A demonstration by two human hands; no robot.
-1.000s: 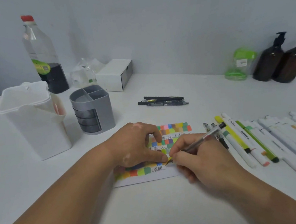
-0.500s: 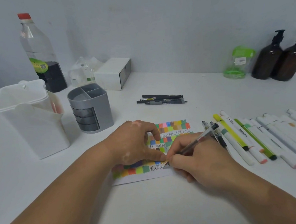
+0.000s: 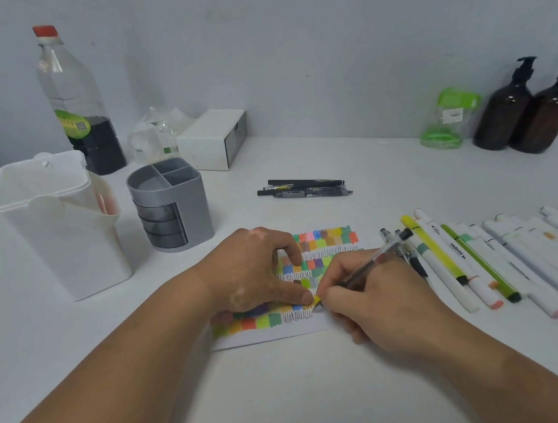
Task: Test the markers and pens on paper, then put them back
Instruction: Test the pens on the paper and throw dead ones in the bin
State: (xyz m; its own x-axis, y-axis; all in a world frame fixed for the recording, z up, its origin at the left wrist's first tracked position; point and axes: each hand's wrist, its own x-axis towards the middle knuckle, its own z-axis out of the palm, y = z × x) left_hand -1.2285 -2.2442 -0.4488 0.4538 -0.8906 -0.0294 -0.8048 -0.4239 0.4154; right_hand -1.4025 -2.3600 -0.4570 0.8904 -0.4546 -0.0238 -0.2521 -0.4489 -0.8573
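While the white table (image 3: 290,399) runs back to a plain pale wall (image 3: 287,38), a sheet of paper (image 3: 303,329) with colour swatches and black loops lies near its front edge, held flat under the left hand's (image 3: 260,272) thumb and fingertips. The right hand (image 3: 383,300) pinches a clear pen (image 3: 372,261) on a slant. Its tip rests low-left on the paper and its black end points up-right toward the row of markers (image 3: 516,255).

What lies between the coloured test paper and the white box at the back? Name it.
Head view: a cluster of black pens lies on the white table between the paper and the white box, touching neither.
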